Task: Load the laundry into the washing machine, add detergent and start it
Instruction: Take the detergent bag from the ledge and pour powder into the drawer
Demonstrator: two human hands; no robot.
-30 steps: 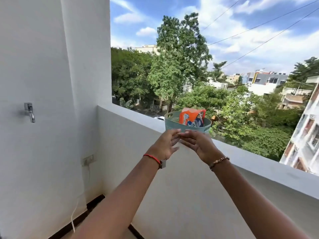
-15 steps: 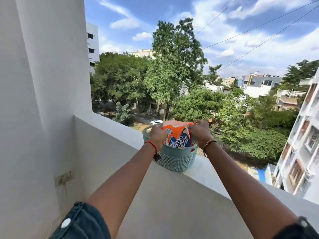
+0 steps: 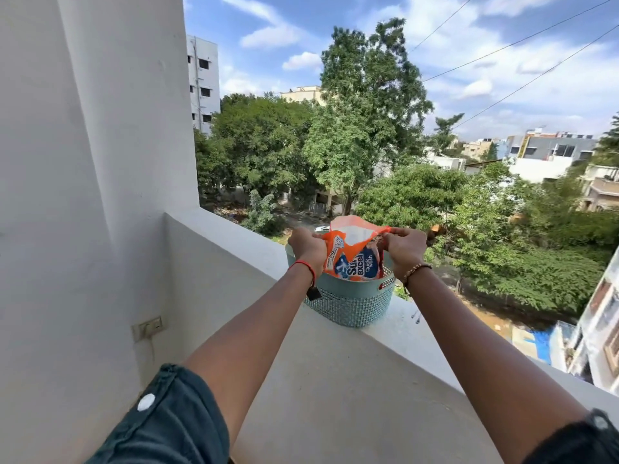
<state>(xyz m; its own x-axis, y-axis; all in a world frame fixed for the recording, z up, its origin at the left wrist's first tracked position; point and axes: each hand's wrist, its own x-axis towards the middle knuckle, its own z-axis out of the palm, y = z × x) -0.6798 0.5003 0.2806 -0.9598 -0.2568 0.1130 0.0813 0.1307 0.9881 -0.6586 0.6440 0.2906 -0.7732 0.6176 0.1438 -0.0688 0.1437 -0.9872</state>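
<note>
An orange and blue detergent packet stands in a teal perforated basket on top of the white balcony parapet. My left hand pinches the packet's left top edge. My right hand pinches its right top edge. The packet's mouth is spread apart between them, and its white inside shows. The washing machine and the laundry are out of view.
A white wall rises on the left with a socket plate low down. Beyond the parapet is a long drop to trees, a road and buildings. The basket sits close to the parapet's outer edge.
My hands rose from in front of the parapet to the basket, gripped the packet's top and pulled its mouth apart. The view moved closer and higher.
</note>
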